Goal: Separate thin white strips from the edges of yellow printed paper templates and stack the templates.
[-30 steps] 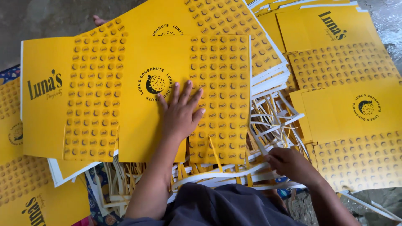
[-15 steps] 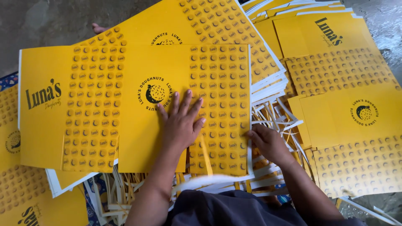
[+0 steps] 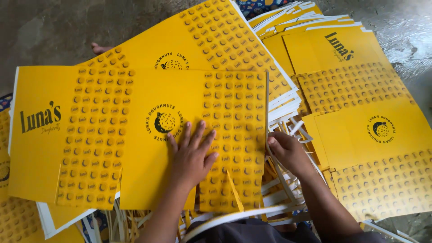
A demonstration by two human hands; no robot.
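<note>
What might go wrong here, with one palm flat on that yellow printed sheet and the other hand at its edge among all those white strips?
1. The right hand grips the sheet's right edge; a sharp pull might tear or crease the yellow sheet.
2. The left hand presses on a loose stack, which could slide.
3. The white strips lie tangled below and may snag the sheet.
</note>
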